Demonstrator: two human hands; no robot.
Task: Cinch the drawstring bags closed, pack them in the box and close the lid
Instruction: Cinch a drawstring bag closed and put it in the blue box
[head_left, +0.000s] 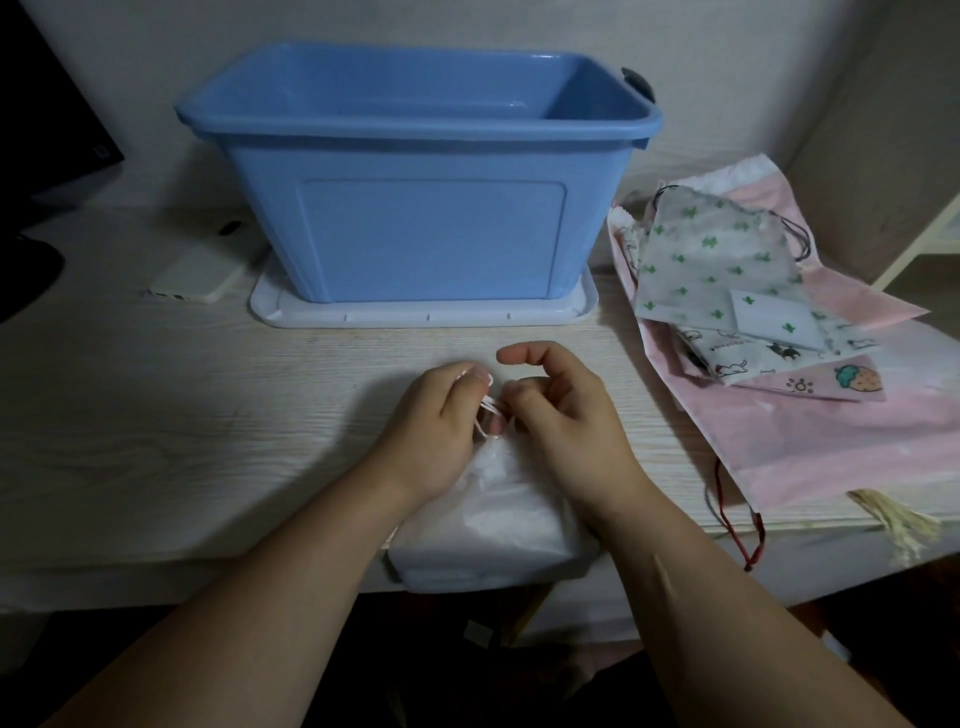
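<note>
At a pale wood-grain desk (182, 415), I am cinching a white drawstring bag (493, 525) that is lying at the near edge, in front of the open blue box (431, 228), which is standing on its own white lid (415, 316). My left hand (441, 421) and right hand (566, 415) are curling over the bag's gathered neck, both pinching the white cord (491, 405). The other bags (717, 260) are waiting in a heap to my right. Next, I judge, comes drawing the cord tight, then lifting this bag into the box.
</note>
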